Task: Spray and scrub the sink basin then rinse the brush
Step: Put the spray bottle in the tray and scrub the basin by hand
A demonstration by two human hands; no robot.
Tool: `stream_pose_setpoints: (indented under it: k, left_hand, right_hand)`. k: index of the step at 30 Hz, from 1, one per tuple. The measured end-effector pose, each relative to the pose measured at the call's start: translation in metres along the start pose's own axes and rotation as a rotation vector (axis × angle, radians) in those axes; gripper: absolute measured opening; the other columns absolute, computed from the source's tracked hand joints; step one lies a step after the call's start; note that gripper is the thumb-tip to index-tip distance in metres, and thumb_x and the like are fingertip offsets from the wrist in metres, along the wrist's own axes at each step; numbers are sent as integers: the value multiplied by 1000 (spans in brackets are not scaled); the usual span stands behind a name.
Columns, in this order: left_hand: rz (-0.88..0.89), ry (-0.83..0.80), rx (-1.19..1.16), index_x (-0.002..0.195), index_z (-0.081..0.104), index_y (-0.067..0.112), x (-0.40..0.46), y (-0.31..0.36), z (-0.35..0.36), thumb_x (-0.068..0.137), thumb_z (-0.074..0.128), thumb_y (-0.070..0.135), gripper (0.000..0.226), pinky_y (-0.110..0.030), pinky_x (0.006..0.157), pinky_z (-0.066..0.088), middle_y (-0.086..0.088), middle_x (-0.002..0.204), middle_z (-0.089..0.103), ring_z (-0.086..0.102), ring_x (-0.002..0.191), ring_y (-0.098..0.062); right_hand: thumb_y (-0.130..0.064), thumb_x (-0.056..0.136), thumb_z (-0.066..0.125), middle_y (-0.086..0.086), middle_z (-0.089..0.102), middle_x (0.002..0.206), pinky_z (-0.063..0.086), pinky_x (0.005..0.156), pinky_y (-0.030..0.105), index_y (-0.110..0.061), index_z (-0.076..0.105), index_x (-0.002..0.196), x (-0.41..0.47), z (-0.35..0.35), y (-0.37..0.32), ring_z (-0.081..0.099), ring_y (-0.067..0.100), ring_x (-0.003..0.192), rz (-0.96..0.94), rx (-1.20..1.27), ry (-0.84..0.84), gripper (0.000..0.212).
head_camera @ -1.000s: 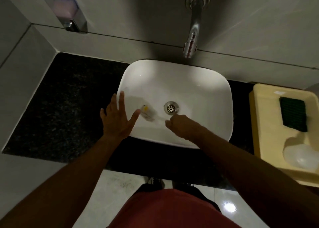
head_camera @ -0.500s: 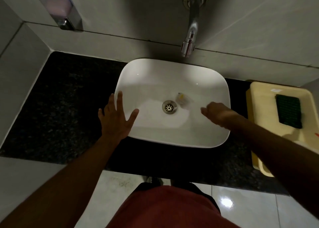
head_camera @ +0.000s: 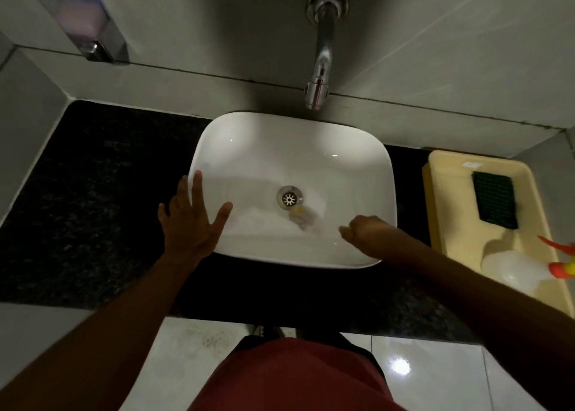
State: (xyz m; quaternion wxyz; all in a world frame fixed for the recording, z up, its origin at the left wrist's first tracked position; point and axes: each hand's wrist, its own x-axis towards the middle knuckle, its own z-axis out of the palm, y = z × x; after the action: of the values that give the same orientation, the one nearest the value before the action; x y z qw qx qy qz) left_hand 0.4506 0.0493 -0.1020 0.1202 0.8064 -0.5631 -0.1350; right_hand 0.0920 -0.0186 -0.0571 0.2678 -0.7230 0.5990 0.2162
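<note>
A white sink basin (head_camera: pixel 258 149) sits on a black counter, with a metal drain (head_camera: pixel 289 198) at its middle. My left hand (head_camera: pixel 189 220) lies flat with spread fingers on the basin's left rim. My right hand (head_camera: pixel 365 231) is closed around a small brush (head_camera: pixel 306 217), blurred by motion, whose pale head with a yellow spot touches the basin floor just right of the drain. A chrome faucet (head_camera: pixel 320 71) juts from the wall above the basin; no water shows.
A yellow tray (head_camera: pixel 448 192) stands on the counter (head_camera: pixel 93 192) to the right, holding a green scouring pad (head_camera: pixel 494 200) and a clear spray bottle (head_camera: pixel 513 270) with an orange trigger. A soap dispenser (head_camera: pixel 87 21) hangs on the wall at upper left. Tiled floor lies below.
My right hand swept the brush from left of the drain to the right side, then back toward the near right of the drain. My left hand stayed on the rim.
</note>
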Motion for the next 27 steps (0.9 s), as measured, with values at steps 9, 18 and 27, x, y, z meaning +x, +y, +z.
stream_pose_setpoints:
  k: [9,18,27]
  left_hand:
    - [-18,-29,12,157,-6,32,-7,8,-10,89,17,75,84,-64,114,25,-16,165,11,33,141,-43]
    - [-14,-72,-95,159,-5,24,-6,6,-13,94,22,68,83,-49,120,24,-7,168,3,16,152,-28]
    - [-30,-64,-58,158,-5,27,-4,5,-6,97,28,60,77,-45,121,20,-8,168,0,13,152,-28]
  right_hand:
    - [-37,97,42,23,59,110,45,72,37,-8,59,107,64,-30,-67,59,41,101,-184,66,182,35]
    - [-45,98,41,24,64,97,37,66,33,-6,58,90,12,9,-25,62,38,88,-287,143,-85,44]
    - [-58,89,38,4,48,81,40,66,35,-21,49,84,49,-23,-24,50,25,72,-132,193,104,39]
